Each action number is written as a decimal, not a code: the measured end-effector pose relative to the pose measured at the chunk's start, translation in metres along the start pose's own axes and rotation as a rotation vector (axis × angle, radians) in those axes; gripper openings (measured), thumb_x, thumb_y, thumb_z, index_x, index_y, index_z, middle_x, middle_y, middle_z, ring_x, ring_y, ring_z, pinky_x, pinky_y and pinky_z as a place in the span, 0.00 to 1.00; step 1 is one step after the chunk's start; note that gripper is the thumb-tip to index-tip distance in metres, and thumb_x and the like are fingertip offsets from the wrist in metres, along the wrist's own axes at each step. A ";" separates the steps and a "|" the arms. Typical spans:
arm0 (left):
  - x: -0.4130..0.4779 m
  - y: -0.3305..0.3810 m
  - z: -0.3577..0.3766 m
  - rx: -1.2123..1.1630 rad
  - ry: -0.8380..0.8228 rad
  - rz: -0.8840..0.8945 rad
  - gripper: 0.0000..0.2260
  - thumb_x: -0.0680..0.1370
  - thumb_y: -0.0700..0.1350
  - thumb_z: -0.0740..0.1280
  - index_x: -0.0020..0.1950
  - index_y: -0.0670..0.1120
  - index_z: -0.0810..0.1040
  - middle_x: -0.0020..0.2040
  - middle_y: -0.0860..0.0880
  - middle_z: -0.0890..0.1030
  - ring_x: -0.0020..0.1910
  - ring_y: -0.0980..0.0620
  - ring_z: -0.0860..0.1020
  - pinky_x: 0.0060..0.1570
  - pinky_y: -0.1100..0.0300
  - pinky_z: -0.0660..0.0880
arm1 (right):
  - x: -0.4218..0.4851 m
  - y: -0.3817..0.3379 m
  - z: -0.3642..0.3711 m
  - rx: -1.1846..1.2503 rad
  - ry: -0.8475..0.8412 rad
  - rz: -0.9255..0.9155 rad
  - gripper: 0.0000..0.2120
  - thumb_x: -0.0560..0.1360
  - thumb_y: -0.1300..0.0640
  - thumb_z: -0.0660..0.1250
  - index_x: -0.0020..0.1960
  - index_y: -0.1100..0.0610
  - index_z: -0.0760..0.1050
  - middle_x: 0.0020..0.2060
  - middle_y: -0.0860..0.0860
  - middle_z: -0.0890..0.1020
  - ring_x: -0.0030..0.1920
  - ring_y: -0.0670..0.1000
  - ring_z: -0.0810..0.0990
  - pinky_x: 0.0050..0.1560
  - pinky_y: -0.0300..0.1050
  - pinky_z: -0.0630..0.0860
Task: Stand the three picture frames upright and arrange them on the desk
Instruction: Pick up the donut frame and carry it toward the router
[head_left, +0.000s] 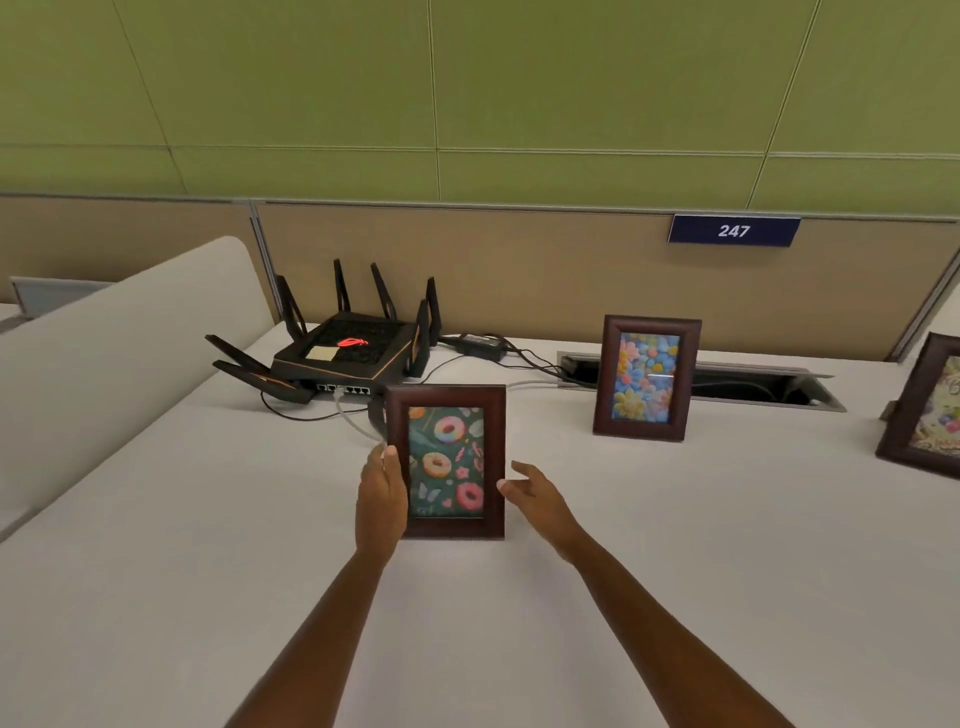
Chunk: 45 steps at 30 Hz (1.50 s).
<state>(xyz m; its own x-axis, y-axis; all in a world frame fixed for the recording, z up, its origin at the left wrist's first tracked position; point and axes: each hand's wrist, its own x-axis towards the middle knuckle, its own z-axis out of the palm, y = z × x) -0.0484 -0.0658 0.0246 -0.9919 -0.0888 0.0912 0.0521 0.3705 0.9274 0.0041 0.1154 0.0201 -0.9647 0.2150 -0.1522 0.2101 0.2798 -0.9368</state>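
Note:
Three dark brown wooden picture frames stand upright on the white desk (675, 545). The doughnut-print frame (448, 462) is in the middle of the view. My left hand (382, 501) grips its left edge, thumb on the front. My right hand (535, 496) hovers by its right edge with fingers apart, a fingertip at or near the wood. The flower-print frame (647, 378) stands further back to the right. A third frame (927, 405) with a pale picture stands at the far right, partly cut off by the view's edge.
A black router (345, 353) with several antennas sits behind the doughnut frame, with cables and a power brick (480, 345) trailing right. An open cable slot (758, 389) runs along the back of the desk. A beige partition (104, 353) borders the left side.

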 end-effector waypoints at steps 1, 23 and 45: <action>0.004 0.000 -0.003 -0.081 -0.089 -0.073 0.23 0.81 0.54 0.46 0.63 0.40 0.69 0.58 0.40 0.77 0.61 0.40 0.75 0.58 0.53 0.74 | 0.002 -0.001 0.004 0.025 -0.003 -0.002 0.23 0.76 0.52 0.62 0.68 0.59 0.64 0.61 0.59 0.77 0.61 0.55 0.75 0.58 0.44 0.71; 0.068 -0.008 -0.031 -0.539 -0.539 -0.272 0.28 0.78 0.60 0.39 0.61 0.50 0.72 0.57 0.46 0.77 0.51 0.49 0.79 0.47 0.60 0.79 | 0.029 -0.022 0.067 0.398 0.027 0.147 0.14 0.70 0.71 0.62 0.53 0.58 0.71 0.48 0.53 0.80 0.47 0.52 0.80 0.43 0.43 0.80; 0.182 -0.019 -0.141 -0.667 -0.307 -0.083 0.24 0.79 0.61 0.43 0.48 0.56 0.77 0.46 0.54 0.82 0.42 0.59 0.82 0.41 0.64 0.80 | 0.113 -0.128 0.167 0.372 -0.082 -0.016 0.17 0.67 0.72 0.64 0.52 0.58 0.74 0.42 0.52 0.82 0.39 0.51 0.83 0.34 0.43 0.82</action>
<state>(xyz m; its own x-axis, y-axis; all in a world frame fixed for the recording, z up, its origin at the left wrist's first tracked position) -0.2133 -0.2190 0.0744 -0.9783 0.2074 -0.0034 -0.0617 -0.2754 0.9593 -0.1585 -0.0525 0.0701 -0.9800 0.1337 -0.1475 0.1377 -0.0800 -0.9872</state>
